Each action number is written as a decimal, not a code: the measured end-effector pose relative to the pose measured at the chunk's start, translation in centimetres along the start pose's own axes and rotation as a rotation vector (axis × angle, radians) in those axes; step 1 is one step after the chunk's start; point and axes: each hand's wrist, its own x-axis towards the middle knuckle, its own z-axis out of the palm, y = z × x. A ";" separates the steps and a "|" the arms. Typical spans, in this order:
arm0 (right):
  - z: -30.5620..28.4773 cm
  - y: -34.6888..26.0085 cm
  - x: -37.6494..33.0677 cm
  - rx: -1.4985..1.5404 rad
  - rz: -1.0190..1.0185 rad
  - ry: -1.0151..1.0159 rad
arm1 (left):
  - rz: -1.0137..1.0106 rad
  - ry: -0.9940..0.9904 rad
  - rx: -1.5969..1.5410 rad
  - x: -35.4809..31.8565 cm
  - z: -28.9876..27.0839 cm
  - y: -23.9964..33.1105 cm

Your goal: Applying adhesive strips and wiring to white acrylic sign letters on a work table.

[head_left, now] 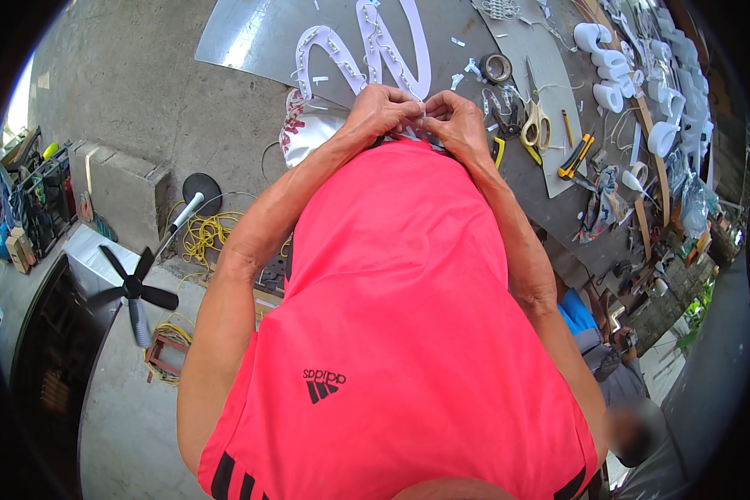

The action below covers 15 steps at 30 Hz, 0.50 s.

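A white zigzag sign panel (422,52) lies on a grey metal sheet (254,37), with small LED modules and thin wires along its strokes. At its near edge my left hand (381,112) and my right hand (456,125) meet, fingertips pinched together. Between them shows a thin white wire (422,110); its ends are too small to make out. Just right of my right hand lie dark-jawed pliers (508,123), scissors with cream handles (535,127) and a yellow-handled tool (498,152). A white bag with red print (308,137) sits below my left wrist.
A roll of black tape (497,68), a pencil (567,127) and an orange box cutter (578,157) lie on the right. White channel letters (610,71) crowd the far right. On the left are a fan (133,287) and yellow cable (208,237). Another person (629,433) is at lower right.
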 end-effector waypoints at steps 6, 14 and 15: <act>0.0 0.1 0.1 0.008 0.021 -0.045 | 0.009 0.027 0.036 0.4 0.0 -0.7; -2.5 -0.9 1.8 -0.060 -0.087 -0.212 | 0.050 0.004 -0.067 1.3 -0.4 0.3; -3.3 -1.1 2.5 -0.072 -0.117 -0.231 | 0.062 0.004 -0.050 1.7 -0.4 0.6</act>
